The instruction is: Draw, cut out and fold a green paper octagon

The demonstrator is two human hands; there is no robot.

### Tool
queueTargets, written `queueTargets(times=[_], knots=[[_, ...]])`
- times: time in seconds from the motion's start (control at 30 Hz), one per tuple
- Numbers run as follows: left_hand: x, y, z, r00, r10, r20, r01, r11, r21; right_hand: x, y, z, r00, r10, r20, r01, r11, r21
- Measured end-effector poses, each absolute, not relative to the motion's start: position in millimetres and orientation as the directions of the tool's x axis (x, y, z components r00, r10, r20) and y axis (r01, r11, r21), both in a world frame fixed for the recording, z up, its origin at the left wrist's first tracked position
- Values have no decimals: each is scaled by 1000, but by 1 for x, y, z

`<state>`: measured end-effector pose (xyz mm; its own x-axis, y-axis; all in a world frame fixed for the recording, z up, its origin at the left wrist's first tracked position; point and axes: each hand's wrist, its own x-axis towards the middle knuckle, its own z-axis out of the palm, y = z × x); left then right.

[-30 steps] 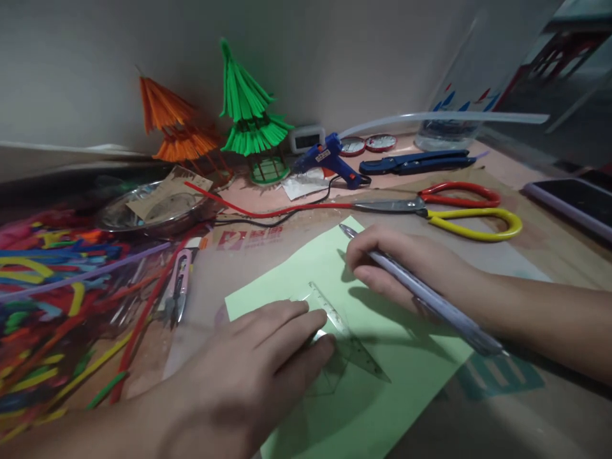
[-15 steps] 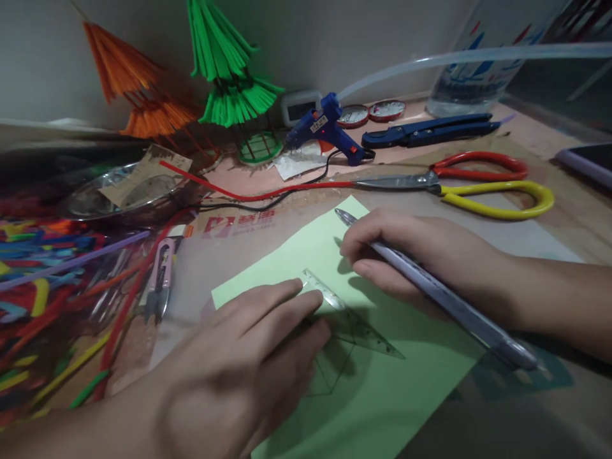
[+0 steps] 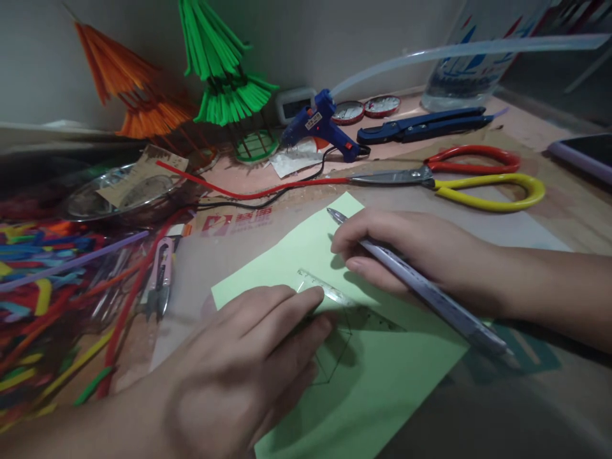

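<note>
My left hand [image 3: 258, 350] is over a sheet of light green paper [image 3: 382, 382], with its fingers on a clear plastic set square [image 3: 329, 293]. Part of the set square lies hidden beneath these fingers. Thin pencil-like lines forming a polygon [image 3: 329, 363] show on the paper just below it. In my right hand [image 3: 406, 255] is a pale purple pen [image 3: 421, 287], held between thumb and fingers. Its tip points up and left, above the paper's upper part, and touches no drawn line.
Red-and-yellow-handled scissors [image 3: 430, 178] lie behind the paper, near a blue glue gun [image 3: 325, 131] and blue pliers-like cutters [image 3: 425, 124]. Colourful pipe cleaners [image 3: 48, 274] and pink-handled snips [image 3: 161, 274] lie left. Green [image 3: 224, 70] and orange [image 3: 129, 83] tiered models stand behind. A phone [image 3: 583, 156] is right.
The set square has turned under my left fingers, its right tip swinging up. My right hand still grips the pen in much the same pose. The whole view has shifted slightly.
</note>
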<state>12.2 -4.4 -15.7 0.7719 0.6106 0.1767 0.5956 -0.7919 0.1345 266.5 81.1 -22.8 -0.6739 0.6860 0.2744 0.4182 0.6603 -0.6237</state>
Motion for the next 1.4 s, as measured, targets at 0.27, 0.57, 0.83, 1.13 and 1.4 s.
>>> queueTargets(times=[0.27,0.57,0.83,1.13,1.4], knots=[[10,-7,-21,760,609,227,599,-792,119,266,83,-22,-693,661,288,385,677,-627],[6,-9,-22,781,581,229,590,-807,36,269,84,-24,-744,598,299,363,737,-570],[5,-7,-19,793,577,194,578,-814,60,269,84,-23,-750,592,295,373,746,-552],[4,-6,-21,797,567,207,574,-819,32,269,85,-24,-758,562,331,354,781,-515],[4,-8,-19,800,574,176,580,-814,19,269,86,-26,-768,558,315,356,780,-514]])
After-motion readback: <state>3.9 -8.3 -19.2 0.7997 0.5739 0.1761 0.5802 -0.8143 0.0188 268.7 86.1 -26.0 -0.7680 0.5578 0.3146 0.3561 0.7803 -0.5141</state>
